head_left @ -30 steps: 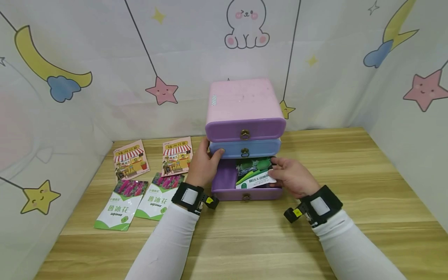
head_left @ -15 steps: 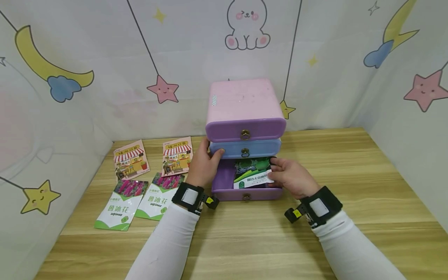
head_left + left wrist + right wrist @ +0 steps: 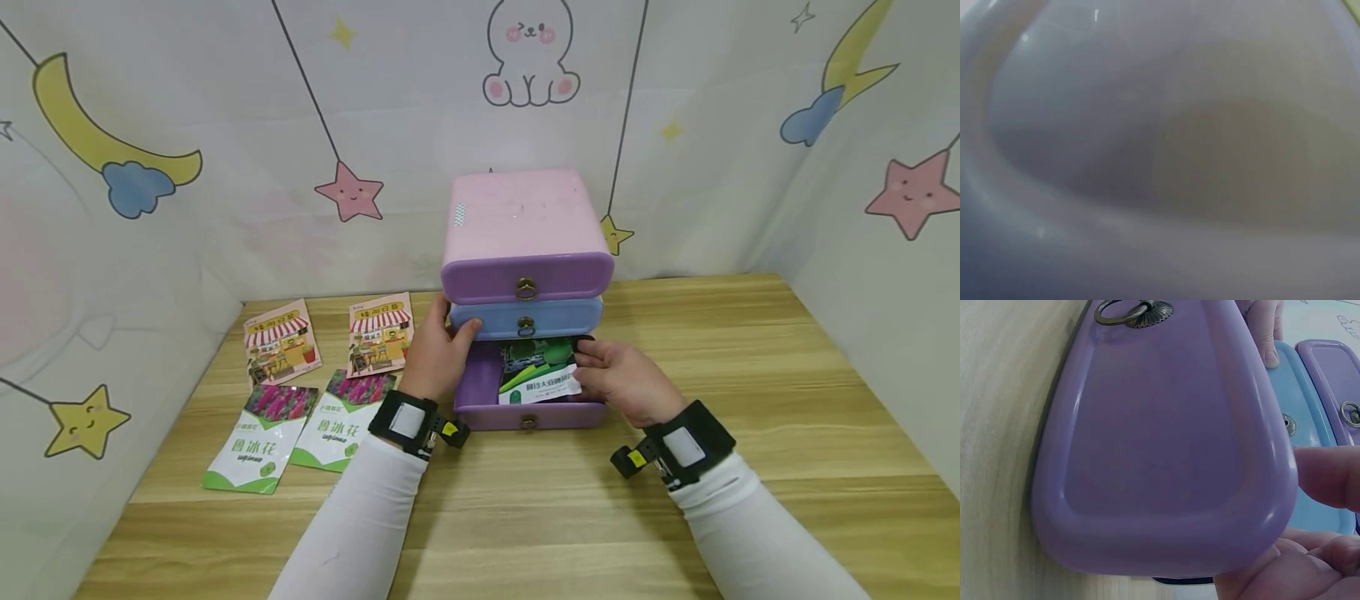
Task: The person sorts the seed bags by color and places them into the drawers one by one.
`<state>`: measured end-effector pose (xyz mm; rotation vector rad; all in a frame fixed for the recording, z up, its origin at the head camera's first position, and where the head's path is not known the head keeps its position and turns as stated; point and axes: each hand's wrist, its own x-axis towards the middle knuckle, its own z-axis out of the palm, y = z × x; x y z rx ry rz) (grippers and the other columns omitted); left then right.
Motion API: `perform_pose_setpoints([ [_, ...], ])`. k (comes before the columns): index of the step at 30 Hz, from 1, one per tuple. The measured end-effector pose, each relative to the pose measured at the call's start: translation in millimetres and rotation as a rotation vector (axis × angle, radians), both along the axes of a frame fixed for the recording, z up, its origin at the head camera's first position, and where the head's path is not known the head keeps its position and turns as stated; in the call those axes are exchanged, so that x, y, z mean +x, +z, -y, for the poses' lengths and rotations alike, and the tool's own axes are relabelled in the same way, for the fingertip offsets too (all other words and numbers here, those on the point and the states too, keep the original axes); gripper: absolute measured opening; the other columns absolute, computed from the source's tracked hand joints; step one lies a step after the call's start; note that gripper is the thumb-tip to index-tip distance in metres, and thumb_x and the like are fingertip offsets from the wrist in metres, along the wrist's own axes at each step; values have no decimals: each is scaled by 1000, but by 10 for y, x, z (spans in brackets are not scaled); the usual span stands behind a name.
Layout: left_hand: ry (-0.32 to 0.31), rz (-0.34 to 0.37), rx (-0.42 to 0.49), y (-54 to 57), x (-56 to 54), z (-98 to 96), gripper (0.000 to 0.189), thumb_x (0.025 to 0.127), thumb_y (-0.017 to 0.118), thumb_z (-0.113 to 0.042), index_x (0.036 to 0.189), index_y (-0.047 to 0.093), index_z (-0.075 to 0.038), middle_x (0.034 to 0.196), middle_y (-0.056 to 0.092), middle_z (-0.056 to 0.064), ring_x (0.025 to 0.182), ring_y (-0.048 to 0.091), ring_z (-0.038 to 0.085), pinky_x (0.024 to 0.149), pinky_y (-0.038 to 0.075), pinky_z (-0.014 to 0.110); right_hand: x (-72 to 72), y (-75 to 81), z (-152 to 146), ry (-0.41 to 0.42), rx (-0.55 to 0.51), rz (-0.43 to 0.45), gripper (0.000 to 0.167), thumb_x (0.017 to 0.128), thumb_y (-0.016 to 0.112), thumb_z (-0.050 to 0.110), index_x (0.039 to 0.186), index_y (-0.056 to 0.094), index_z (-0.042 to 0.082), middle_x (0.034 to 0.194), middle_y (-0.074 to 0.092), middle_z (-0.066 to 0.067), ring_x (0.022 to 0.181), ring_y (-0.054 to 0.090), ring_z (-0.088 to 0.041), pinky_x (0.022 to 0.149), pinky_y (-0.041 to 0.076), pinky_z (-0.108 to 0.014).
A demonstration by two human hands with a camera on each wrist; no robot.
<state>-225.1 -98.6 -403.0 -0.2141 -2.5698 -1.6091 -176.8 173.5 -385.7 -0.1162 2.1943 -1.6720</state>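
Note:
A small drawer cabinet (image 3: pixel 525 208) stands at the table's back, pink on top with purple and blue drawer fronts. Its lower purple drawer (image 3: pixel 480 417) is pulled out. In it lies a green, black and white seed packet (image 3: pixel 540 379) with its label facing up. My left hand (image 3: pixel 435 354) holds the cabinet's left side, thumb on the blue drawer front (image 3: pixel 547 319). My right hand (image 3: pixel 626 379) is at the lower drawer's right end, thumb (image 3: pixel 1329 475) over the wall at the packet's edge, fingers beside the wall. Whether it pinches anything is hidden.
Two pink seed packets (image 3: pixel 281 343) with striped-awning pictures lie at the table's left. In front of them lie two white and green packets (image 3: pixel 255 450) with pink flowers. A cartoon-printed cloth (image 3: pixel 405 125) hangs right behind the cabinet. The left wrist view shows only a blurred, glossy, pale surface (image 3: pixel 1147 250).
The green seed packet has shifted slightly left and settled flatter in the lower drawer. My right thumb stays at its right edge. My left hand has not moved.

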Motion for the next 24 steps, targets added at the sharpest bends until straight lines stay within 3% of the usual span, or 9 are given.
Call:
perform_pose_setpoints([
  [12, 1, 9, -1, 10, 6, 1, 65, 108, 60, -35, 164, 32, -20, 162, 48, 11, 132, 64, 35, 103, 58, 53, 30, -12, 22, 34, -24, -29, 64, 108, 49, 5, 157, 18, -22, 166, 21, -40, 149, 40, -48, 117, 42, -51],
  [24, -3, 4, -8, 9, 11, 6, 65, 108, 60, -35, 164, 32, -19, 162, 48, 11, 132, 65, 34, 103, 58, 52, 60, 20, 22, 28, 82, -44, 62, 108, 51, 12, 157, 27, -18, 166, 28, -35, 153, 35, -46, 124, 32, -59],
])
